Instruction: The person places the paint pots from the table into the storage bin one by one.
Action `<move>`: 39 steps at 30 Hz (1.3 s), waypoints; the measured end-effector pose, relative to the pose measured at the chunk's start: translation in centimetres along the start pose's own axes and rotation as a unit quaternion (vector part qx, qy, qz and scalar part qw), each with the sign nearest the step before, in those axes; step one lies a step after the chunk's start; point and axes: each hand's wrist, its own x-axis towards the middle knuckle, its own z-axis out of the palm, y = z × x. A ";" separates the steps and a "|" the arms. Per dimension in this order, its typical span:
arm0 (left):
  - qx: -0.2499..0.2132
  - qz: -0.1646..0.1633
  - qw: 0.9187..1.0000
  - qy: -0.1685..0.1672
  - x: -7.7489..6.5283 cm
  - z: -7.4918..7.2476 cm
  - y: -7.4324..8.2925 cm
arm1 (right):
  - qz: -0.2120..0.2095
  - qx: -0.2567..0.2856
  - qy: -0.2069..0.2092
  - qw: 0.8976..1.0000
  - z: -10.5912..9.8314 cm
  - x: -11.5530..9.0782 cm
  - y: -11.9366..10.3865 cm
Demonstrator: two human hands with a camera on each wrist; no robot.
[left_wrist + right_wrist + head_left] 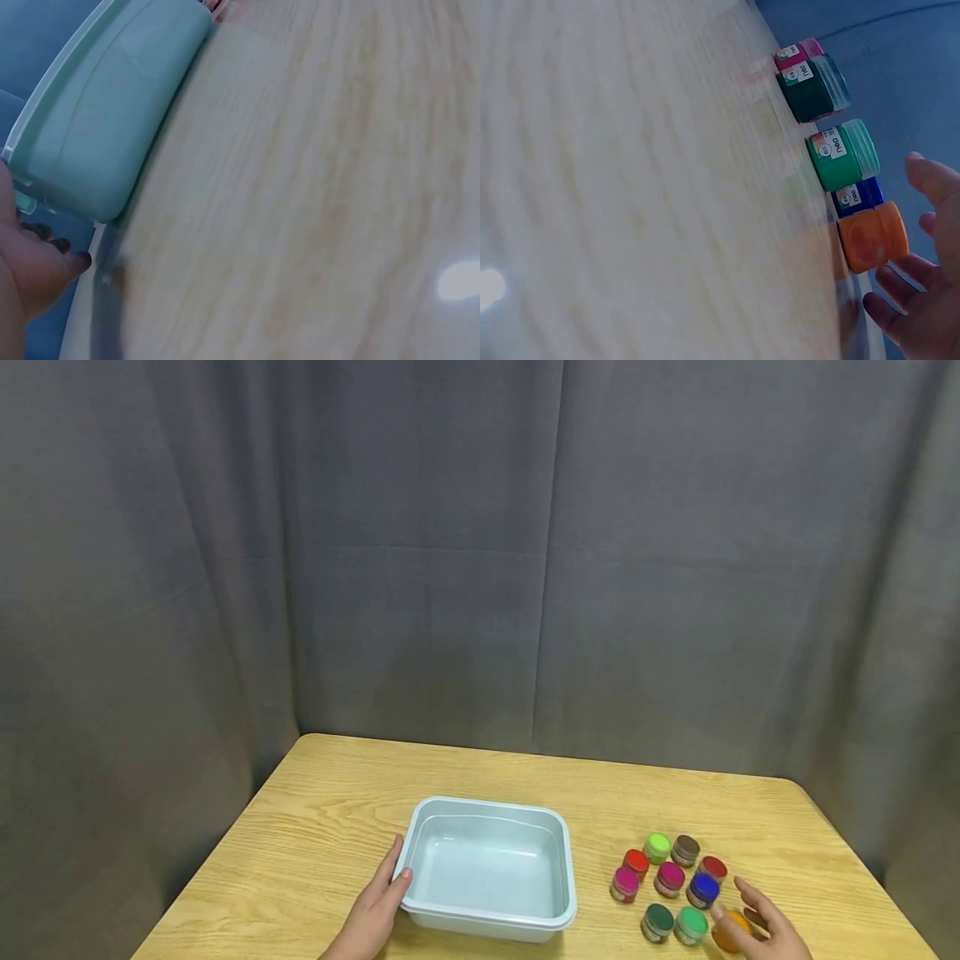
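A pale blue-green plastic tub (487,918) stands on the table with nothing in it. At its left end, my left hand (373,910) holds the rim, thumb over the edge and fingers along the outer wall. The left wrist view shows the tub's side (112,127) beside that hand (34,262). On the right, my right hand (768,931) is around an orange-lidded jar (726,935), thumb and fingers spread. In the right wrist view the fingers (907,281) lie close to the orange jar (870,238); whether they touch it I cannot tell.
Several small paint jars cluster right of the tub: dark green (657,923), green (692,925), blue (703,889), magenta (670,878), red (636,862), light green (657,847) and brown (686,850) among them. Grey curtains (420,568) hang behind the wooden table (300,852).
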 end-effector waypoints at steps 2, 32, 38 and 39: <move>-0.008 -0.001 1.000 0.002 -0.1 0.1 -0.2 | 0.011 0.021 0.006 1.000 0.4 0.3 0.6; -0.090 0.046 0.995 0.020 -0.7 1.7 -2.0 | 0.023 0.065 0.121 0.990 1.0 -0.2 1.0; -0.095 0.056 0.994 0.026 -0.7 1.9 -2.1 | 0.002 0.034 0.071 0.997 0.1 -1.6 -1.8; -0.095 0.055 0.994 0.027 -0.7 1.9 -2.2 | -0.003 0.026 0.067 0.997 0.0 -1.8 -2.3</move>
